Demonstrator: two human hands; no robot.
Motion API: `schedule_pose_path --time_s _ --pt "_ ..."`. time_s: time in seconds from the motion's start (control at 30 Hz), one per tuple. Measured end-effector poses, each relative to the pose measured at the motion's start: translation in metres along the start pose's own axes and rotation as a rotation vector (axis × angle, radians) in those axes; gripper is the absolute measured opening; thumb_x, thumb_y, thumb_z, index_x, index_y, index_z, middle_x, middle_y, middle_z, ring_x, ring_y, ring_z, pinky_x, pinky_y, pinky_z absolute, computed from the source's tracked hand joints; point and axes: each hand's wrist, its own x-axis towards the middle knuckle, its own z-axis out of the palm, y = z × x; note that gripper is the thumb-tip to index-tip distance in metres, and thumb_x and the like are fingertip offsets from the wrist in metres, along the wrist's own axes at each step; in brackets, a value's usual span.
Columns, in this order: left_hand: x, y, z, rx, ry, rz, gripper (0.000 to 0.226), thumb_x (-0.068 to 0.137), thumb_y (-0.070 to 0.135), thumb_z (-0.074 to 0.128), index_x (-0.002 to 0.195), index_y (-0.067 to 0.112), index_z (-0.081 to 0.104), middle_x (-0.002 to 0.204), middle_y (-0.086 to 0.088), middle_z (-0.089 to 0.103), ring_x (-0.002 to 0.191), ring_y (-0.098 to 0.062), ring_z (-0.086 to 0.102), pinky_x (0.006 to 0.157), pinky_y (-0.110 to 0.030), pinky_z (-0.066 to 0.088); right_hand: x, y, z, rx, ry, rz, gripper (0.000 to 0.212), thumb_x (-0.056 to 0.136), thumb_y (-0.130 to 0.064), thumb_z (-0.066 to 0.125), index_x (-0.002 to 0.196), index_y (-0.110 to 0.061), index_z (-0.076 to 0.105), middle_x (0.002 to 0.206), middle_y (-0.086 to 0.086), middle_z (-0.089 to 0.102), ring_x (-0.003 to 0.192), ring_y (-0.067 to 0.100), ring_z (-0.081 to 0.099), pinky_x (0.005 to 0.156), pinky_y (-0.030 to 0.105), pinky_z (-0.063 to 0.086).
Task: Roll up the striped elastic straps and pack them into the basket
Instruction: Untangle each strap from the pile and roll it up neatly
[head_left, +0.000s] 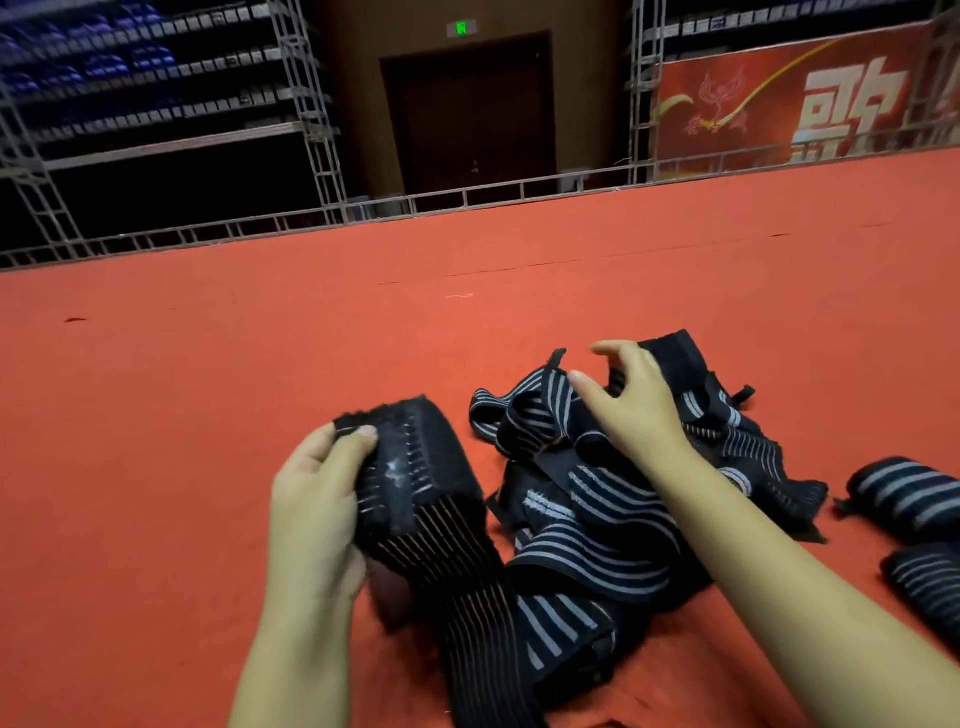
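- Left hand (317, 499) pinches the strap's fuzzy end (410, 457); keep it taut, edges aligned.
- Right hand (631, 389) hovers spread over the tangled pile (597, 499); free the tail first.

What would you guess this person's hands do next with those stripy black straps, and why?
Probably the right hand comes across to start rolling. The left hand already grips the fuzzy end of one strap, whose tail trails off unrolled, while the right hand hovers open over the tangled pile. Two rolled straps lie at the right.
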Motion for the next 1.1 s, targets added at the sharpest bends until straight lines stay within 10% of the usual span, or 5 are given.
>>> schedule_pose_path --time_s 0.23,0.53,0.77,1.1 --pt "-0.037 0.022 0.027 0.034 -0.339 -0.069 0.012 0.086 0.011 0.057 0.083 0.008 0.068 0.069 -0.006 0.069 0.060 -0.014 0.063 0.052 -0.021 0.050 -0.081 -0.096 -0.019 0.400 -0.485 -0.245 0.028 0.082 -0.027 0.075 0.106 -0.036 0.063 0.111 -0.016 0.068 0.109 -0.004 0.059 0.096 0.018 0.045" --pt "-0.053 0.025 0.039 0.001 -0.394 -0.133 0.022 0.073 0.026 0.059 0.080 0.006 0.067 0.066 -0.006 0.066 0.057 -0.015 0.060 0.050 -0.022 0.049 -0.104 -0.082 -0.034 0.110 -0.158 -0.388 0.032 0.073 -0.042 0.073 0.102 -0.030 0.069 0.110 -0.014 0.061 0.111 -0.004 0.053 0.093 0.006 0.035" --pt "-0.051 0.017 0.047 -0.001 -0.345 -0.182 0.015 0.091 0.012 0.056 0.088 0.004 0.070 0.072 -0.009 0.069 0.060 -0.016 0.062 0.052 -0.021 0.051 -0.112 -0.063 -0.056 0.236 -0.440 -0.322 0.039 0.073 -0.033 0.075 0.111 -0.036 0.067 0.125 -0.025 0.056 0.125 -0.003 0.048 0.101 0.008 0.032" --pt "-0.047 0.004 0.058 0.036 -0.299 -0.110 0.030 0.099 0.007 0.046 0.084 0.007 0.072 0.077 -0.004 0.075 0.069 -0.010 0.068 0.060 -0.018 0.053 -0.109 -0.051 -0.057 0.311 -0.031 -0.285 0.004 0.072 -0.031 0.070 0.076 -0.031 0.071 0.101 -0.016 0.068 0.100 0.003 0.062 0.081 0.009 0.041"
